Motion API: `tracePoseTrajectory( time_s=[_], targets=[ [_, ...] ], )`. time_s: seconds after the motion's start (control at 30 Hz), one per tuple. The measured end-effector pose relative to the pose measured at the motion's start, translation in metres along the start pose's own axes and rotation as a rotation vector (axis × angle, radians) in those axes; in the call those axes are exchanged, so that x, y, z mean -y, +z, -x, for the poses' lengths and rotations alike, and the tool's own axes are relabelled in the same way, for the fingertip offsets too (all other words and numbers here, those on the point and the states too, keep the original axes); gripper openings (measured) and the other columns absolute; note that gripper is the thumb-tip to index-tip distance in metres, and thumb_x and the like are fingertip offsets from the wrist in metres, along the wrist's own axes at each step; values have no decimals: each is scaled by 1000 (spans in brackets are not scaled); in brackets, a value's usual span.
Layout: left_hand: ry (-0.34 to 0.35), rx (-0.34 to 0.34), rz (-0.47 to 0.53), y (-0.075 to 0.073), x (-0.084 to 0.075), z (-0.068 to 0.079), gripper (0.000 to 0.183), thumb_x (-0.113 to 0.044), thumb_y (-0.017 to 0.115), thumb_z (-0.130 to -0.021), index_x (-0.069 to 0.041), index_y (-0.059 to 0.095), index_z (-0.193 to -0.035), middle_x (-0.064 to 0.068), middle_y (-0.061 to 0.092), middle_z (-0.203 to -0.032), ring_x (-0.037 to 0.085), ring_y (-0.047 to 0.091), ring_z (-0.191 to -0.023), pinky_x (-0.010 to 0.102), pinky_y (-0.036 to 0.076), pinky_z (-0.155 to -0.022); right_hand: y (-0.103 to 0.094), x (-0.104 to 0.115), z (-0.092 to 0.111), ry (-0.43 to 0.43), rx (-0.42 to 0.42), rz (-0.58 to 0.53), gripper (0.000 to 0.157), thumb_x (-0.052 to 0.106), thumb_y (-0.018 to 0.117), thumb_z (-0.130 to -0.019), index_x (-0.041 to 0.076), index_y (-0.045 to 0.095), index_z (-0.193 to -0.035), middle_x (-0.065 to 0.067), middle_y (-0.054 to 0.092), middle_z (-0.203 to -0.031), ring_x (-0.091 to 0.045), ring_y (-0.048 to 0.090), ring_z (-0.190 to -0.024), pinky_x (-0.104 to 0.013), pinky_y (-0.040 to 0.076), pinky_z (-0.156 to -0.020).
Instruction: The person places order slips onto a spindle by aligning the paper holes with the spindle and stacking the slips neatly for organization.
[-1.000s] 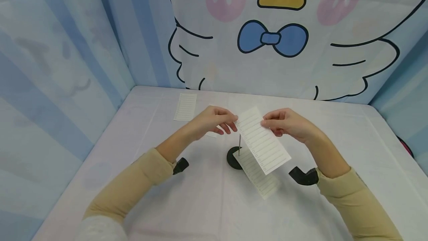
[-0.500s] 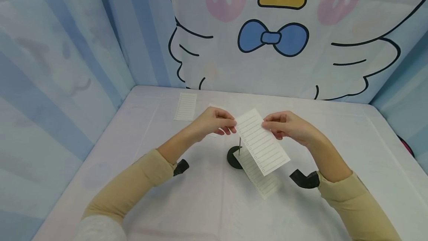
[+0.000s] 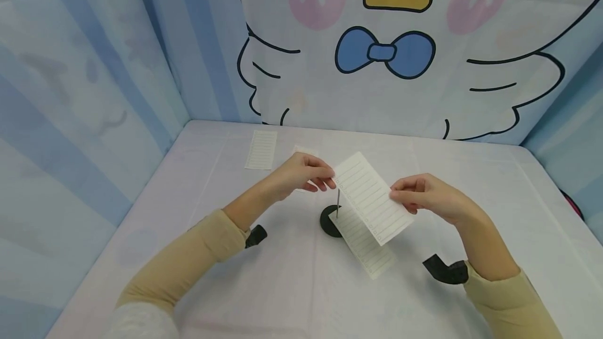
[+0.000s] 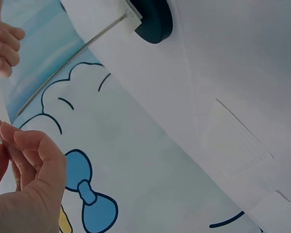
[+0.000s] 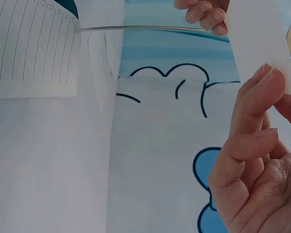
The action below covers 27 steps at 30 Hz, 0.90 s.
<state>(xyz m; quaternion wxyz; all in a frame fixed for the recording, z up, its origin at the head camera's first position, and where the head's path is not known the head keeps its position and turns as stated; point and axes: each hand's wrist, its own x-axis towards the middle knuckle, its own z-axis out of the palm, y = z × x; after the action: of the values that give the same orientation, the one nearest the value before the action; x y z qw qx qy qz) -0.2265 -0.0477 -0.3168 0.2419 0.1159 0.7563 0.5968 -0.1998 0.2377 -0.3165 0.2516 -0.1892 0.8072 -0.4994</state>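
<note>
A lined paper [image 3: 366,253] sits low, with a thin rod [image 3: 337,203] up through its corner. Above it, the right hand [image 3: 433,198] pinches the side of a long sheet [image 3: 372,200] slanting far-left to near-right. The left hand [image 3: 308,173] pinches its left corner, nearest the rod's tip.

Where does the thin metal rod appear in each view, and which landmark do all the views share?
Head: rod, a little below and right of centre.
Left wrist: rod, slanting across the upper left.
Right wrist: rod, nearly horizontal, near the top.
Shared landmark: blue bow tie.
</note>
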Motion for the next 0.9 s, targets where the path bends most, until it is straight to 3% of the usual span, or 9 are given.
tracePoseTrajectory(
  time_s=[0.2, 0.4, 0.9],
  targets=[
    [3, 4, -53, 3, 1, -2, 17, -18, 60, -88, -4, 67, -93, 5, 67, -78, 19, 61, -76, 28, 49, -70, 0, -9, 9, -58, 16, -39, 13, 10, 53, -92, 1, 63, -92, 0, 51, -64, -13, 45, -57, -27, 37, -52],
    [13, 0, -75, 5, 1, -4, 17, -19, 59, -89, -4, 67, -92, 5, 66, -77, 18, 61, -74, 28, 49, -70, 2, -14, 8, -94, 41, -79, 14, 8, 50, -93, 5, 64, -93, 3, 58, -70, -11, 46, -58, -26, 37, -52],
    [7, -11, -69, 5, 6, -8, 18, -19, 59, -89, -3, 66, -93, 4, 66, -76, 18, 61, -73, 27, 48, -68, 4, -22, 2, -68, 55, -150, 16, 9, 50, -93, 12, 65, -92, 3, 66, -81, -8, 48, -59, -22, 37, -53]
  ],
)
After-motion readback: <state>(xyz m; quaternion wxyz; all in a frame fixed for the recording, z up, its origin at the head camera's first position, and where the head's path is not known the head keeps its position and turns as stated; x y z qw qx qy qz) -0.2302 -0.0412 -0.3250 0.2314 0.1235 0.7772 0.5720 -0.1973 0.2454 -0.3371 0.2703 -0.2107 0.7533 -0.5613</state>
